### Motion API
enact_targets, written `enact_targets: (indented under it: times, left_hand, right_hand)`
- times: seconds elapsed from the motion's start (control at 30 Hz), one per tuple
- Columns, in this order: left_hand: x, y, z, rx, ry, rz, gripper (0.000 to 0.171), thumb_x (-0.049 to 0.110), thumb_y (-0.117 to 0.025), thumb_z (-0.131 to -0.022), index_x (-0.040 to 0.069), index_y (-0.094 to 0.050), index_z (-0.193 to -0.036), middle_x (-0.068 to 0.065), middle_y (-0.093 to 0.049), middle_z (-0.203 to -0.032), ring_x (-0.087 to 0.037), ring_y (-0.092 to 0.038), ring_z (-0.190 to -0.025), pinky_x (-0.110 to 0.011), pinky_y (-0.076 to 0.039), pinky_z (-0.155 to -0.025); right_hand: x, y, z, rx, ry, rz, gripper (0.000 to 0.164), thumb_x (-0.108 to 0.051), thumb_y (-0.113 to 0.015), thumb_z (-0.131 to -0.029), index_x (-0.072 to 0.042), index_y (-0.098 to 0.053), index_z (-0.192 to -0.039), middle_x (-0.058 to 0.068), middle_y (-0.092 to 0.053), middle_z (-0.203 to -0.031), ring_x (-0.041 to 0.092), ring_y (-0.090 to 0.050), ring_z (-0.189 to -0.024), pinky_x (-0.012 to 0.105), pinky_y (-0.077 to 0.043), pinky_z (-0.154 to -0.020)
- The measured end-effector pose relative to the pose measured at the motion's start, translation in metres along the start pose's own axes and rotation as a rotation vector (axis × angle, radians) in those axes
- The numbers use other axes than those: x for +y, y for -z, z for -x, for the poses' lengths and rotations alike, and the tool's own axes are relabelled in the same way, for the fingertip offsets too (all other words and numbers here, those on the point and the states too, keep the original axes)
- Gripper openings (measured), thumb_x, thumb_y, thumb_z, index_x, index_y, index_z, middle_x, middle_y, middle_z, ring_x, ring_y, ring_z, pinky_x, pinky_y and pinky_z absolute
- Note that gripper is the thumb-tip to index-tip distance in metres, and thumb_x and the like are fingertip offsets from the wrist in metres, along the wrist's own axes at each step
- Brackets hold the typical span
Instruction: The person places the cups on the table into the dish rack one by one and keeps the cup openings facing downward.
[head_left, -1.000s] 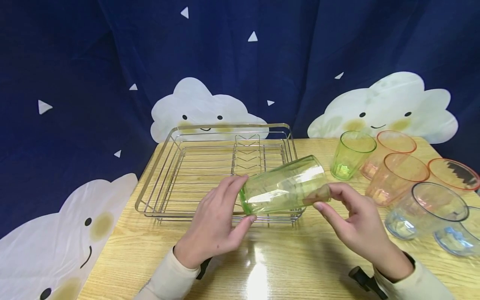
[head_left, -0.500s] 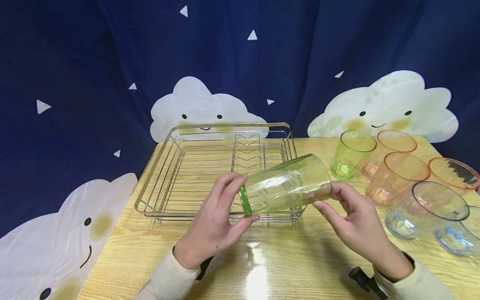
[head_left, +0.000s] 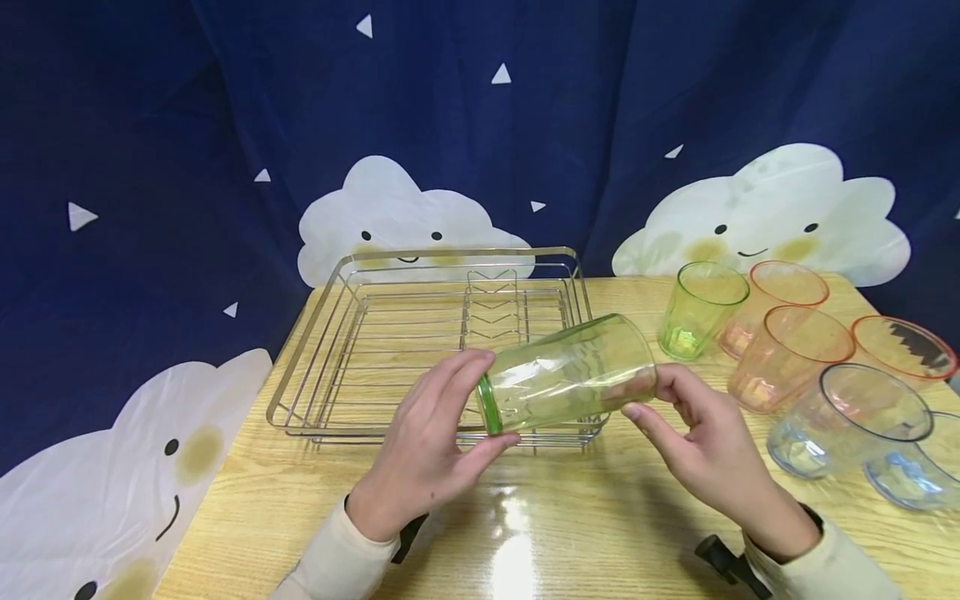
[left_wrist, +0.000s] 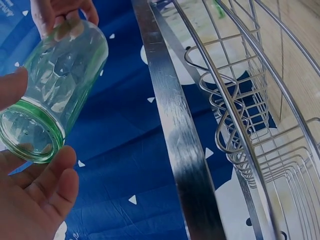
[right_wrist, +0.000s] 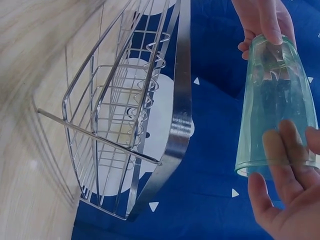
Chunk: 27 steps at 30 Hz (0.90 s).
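One tilted green glass (head_left: 562, 379) just turned slightly, so not set down yet: left hand (head_left: 431, 442) half-curled round its base, right hand (head_left: 708, 446) pinching the rim, by the near right corner of the wire rack (head_left: 450, 252).

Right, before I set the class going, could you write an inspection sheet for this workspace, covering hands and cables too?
Surface: wood-grain table, glare along the near side.
Job's things: tilted green tumbler, held up; wire rack on the table.
Clutter: other tumblers standing at the right: another green one, three orange ones, two blue ones.
Hands: left hand grips the base; right hand holds the rim.
Cables: nothing seen.
Surroundings: dark blue curtain with white clouds.
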<state>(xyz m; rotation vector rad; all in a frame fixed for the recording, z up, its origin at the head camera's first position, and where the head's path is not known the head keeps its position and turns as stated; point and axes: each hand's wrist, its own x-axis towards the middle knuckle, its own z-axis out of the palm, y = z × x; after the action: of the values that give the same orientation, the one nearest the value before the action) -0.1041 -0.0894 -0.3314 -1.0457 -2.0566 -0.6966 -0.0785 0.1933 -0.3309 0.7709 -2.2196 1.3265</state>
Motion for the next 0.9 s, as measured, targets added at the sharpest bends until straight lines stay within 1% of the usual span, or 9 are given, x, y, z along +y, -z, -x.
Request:
enact_targets:
  times: [0.1,0.17,0.37,0.5,0.6,0.7,0.73,0.83,0.9]
  left_hand:
    - [0.001,0.000,0.001,0.006,0.003,-0.011,0.082,0.030,-0.088,-0.068,-0.004,-0.051,-0.133,-0.017,-0.062,-0.124,-0.028,-0.064,-0.110,-0.038,-0.057,-0.095]
    - [0.001,0.000,0.001,0.007,0.001,-0.013,0.082,0.030,-0.088,-0.068,-0.005,-0.051,-0.132,-0.018,-0.062,-0.124,-0.028,-0.065,-0.109,-0.039,-0.057,-0.093]
    - [0.001,0.002,-0.001,0.009,-0.008,0.000,0.080,0.027,-0.087,-0.069,-0.006,-0.051,-0.132,-0.019,-0.062,-0.123,-0.030,-0.064,-0.110,-0.039,-0.057,-0.095]
    - [0.001,0.005,-0.002,0.001,-0.004,0.011,0.079,0.025,-0.087,-0.070,-0.006,-0.050,-0.132,-0.019,-0.062,-0.124,-0.030,-0.064,-0.112,-0.039,-0.056,-0.097]
    - [0.000,0.010,-0.002,-0.007,0.006,0.019,0.078,0.024,-0.087,-0.070,-0.006,-0.051,-0.132,-0.019,-0.062,-0.125,-0.031,-0.063,-0.114,-0.040,-0.055,-0.099]
    - [-0.001,0.016,-0.002,-0.016,0.014,0.019,0.078,0.023,-0.087,-0.070,-0.006,-0.051,-0.133,-0.019,-0.061,-0.125,-0.031,-0.063,-0.115,-0.041,-0.055,-0.100]
    - [-0.001,0.018,-0.002,-0.020,0.017,0.016,0.077,0.023,-0.087,-0.070,-0.005,-0.051,-0.133,-0.019,-0.061,-0.126,-0.031,-0.063,-0.115,-0.041,-0.054,-0.101]
    - [-0.003,0.022,-0.003,-0.026,0.025,0.002,0.076,0.023,-0.086,-0.071,-0.005,-0.051,-0.133,-0.020,-0.061,-0.126,-0.032,-0.063,-0.115,-0.041,-0.054,-0.101]
    - [-0.004,0.024,-0.003,-0.027,0.033,-0.008,0.076,0.023,-0.085,-0.072,-0.005,-0.051,-0.133,-0.020,-0.061,-0.126,-0.033,-0.063,-0.115,-0.042,-0.054,-0.101]
  right_hand:
    - [0.001,0.000,0.001,-0.004,-0.004,0.004,0.036,0.023,-0.067,-0.076,0.000,-0.063,-0.103,-0.009,-0.074,-0.101,-0.002,-0.069,-0.096,0.011,-0.053,-0.087]
    - [0.001,-0.001,0.002,-0.002,0.008,0.003,0.036,0.023,-0.067,-0.076,0.000,-0.063,-0.102,-0.009,-0.074,-0.101,-0.002,-0.069,-0.096,0.010,-0.052,-0.086]
    - [0.001,-0.003,0.001,0.030,0.068,-0.003,0.035,0.022,-0.067,-0.076,0.001,-0.064,-0.104,-0.008,-0.074,-0.101,-0.002,-0.069,-0.096,0.010,-0.052,-0.087]
    - [-0.001,-0.003,0.000,0.036,0.078,0.004,0.037,0.022,-0.065,-0.077,0.003,-0.064,-0.109,-0.007,-0.074,-0.101,-0.002,-0.069,-0.098,0.009,-0.051,-0.089]
    - [-0.001,-0.002,0.000,0.015,0.063,0.052,0.042,0.020,-0.066,-0.077,0.001,-0.064,-0.114,-0.008,-0.075,-0.103,-0.005,-0.067,-0.102,0.008,-0.049,-0.093]
    - [0.000,-0.001,0.001,-0.003,0.068,0.100,0.049,0.018,-0.067,-0.077,0.000,-0.062,-0.122,-0.007,-0.075,-0.105,-0.007,-0.066,-0.105,0.007,-0.048,-0.095]
    - [0.000,-0.001,0.001,-0.011,0.055,0.110,0.051,0.018,-0.068,-0.077,-0.001,-0.061,-0.125,-0.008,-0.074,-0.107,-0.008,-0.064,-0.106,0.007,-0.047,-0.095]
    - [0.001,-0.001,0.001,0.007,0.071,0.103,0.055,0.019,-0.067,-0.077,0.000,-0.059,-0.128,-0.003,-0.075,-0.108,-0.006,-0.064,-0.104,0.007,-0.047,-0.094]
    - [0.001,0.000,0.002,0.005,0.054,0.108,0.055,0.018,-0.067,-0.078,0.000,-0.059,-0.129,0.001,-0.074,-0.108,-0.005,-0.064,-0.103,0.008,-0.048,-0.093]
